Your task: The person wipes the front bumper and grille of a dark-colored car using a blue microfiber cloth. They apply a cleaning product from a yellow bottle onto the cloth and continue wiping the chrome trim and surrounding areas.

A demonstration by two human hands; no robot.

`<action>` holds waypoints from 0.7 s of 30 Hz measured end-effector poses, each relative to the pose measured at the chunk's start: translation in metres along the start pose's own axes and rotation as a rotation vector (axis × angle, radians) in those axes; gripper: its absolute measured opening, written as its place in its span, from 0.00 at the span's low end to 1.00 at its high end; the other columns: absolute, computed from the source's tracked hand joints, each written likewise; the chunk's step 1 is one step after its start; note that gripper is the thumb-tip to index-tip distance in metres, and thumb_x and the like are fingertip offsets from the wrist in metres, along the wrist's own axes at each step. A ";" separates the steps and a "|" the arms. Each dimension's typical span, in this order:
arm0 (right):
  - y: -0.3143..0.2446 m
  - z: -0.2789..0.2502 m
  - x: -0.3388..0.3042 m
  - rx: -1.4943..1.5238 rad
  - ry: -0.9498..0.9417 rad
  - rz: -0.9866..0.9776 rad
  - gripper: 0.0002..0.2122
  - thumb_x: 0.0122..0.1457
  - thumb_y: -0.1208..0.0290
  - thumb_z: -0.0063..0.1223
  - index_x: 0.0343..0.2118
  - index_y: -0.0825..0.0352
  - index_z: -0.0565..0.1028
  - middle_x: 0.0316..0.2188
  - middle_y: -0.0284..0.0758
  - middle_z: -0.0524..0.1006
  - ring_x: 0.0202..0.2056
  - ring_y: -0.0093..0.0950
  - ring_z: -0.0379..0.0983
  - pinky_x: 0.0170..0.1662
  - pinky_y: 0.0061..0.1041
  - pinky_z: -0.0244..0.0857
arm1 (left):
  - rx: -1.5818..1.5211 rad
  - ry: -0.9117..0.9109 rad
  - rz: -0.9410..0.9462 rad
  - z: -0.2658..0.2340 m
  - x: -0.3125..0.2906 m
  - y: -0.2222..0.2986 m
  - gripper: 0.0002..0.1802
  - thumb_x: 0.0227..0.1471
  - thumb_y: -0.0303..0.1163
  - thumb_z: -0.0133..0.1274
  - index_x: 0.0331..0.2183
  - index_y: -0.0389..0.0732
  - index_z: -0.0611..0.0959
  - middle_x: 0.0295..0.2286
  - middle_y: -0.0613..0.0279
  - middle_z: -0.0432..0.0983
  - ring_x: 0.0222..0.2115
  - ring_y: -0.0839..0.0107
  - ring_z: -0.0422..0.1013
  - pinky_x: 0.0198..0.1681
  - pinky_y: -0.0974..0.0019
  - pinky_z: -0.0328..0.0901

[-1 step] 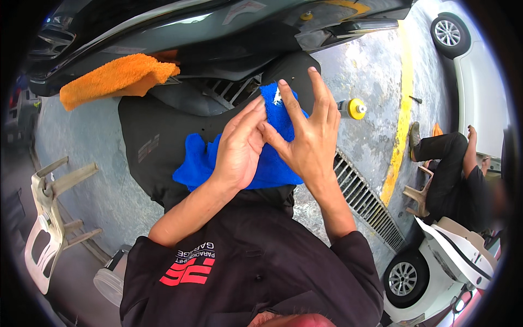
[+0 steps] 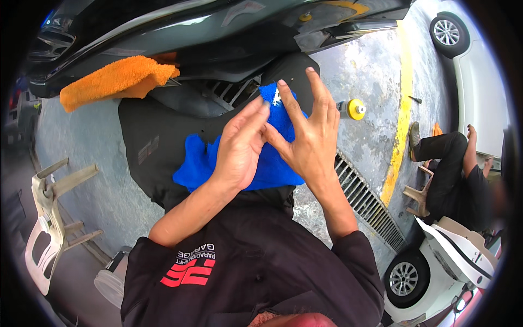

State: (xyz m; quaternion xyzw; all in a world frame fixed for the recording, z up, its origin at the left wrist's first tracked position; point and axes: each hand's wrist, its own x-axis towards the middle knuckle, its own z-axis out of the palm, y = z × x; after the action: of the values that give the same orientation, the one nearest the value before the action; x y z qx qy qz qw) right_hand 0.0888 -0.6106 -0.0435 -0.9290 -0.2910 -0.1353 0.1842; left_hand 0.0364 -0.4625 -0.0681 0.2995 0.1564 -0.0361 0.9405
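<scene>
A blue microfibre cloth [image 2: 275, 169] is spread across my lap, beneath both hands. Near its far tip is a white smear [image 2: 277, 97]. My left hand [image 2: 239, 150] is tilted palm-up, its fingers straight and held together, with blurred fingertips at the cloth's edge beside the smear. Over the cloth's right side, my right hand [image 2: 313, 128] has its fingers spread, the index fingertip by the cloth's far end. The right thumb meets the left hand near its fingers. Neither hand visibly grips anything.
Ahead is a dark glossy car body [image 2: 218, 49]; an orange cloth [image 2: 117, 82] hangs at its lower edge. A yellow-capped bottle [image 2: 355, 109] stands right, near a floor grate [image 2: 368, 199]. A plastic chair [image 2: 46, 218] is left. Another person [image 2: 457, 169] sits by a white car.
My left fingertips have shifted slightly right and toward me along the blue cloth's edge. My right hand stays almost where it was.
</scene>
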 end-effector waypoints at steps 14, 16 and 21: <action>0.014 0.004 0.003 0.271 -0.050 -0.042 0.33 0.56 0.68 0.65 0.68 0.53 0.74 0.72 0.51 0.59 0.70 0.52 0.58 0.69 0.49 0.55 | 0.118 -0.176 -0.017 0.018 0.006 0.014 0.40 0.63 0.24 0.56 0.70 0.30 0.60 0.61 0.56 0.71 0.57 0.77 0.70 0.63 0.68 0.65; 0.019 0.008 0.002 0.296 -0.054 -0.059 0.32 0.55 0.69 0.65 0.66 0.54 0.75 0.71 0.50 0.60 0.69 0.52 0.59 0.68 0.48 0.57 | 0.100 -0.203 -0.017 0.010 0.006 0.010 0.42 0.60 0.24 0.60 0.70 0.30 0.61 0.63 0.54 0.68 0.58 0.76 0.69 0.65 0.65 0.61; 0.018 0.015 -0.003 0.746 0.070 0.136 0.30 0.52 0.75 0.67 0.61 0.59 0.80 0.70 0.49 0.62 0.66 0.48 0.64 0.62 0.43 0.66 | 0.040 -0.213 -0.052 0.008 0.008 0.012 0.43 0.58 0.22 0.59 0.70 0.30 0.60 0.64 0.52 0.67 0.63 0.70 0.67 0.67 0.64 0.60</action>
State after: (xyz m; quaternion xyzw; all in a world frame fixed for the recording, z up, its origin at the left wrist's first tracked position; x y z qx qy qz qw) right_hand 0.0993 -0.6190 -0.0628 -0.8101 -0.2516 -0.0392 0.5282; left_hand 0.0478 -0.4573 -0.0578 0.3083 0.0623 -0.0952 0.9445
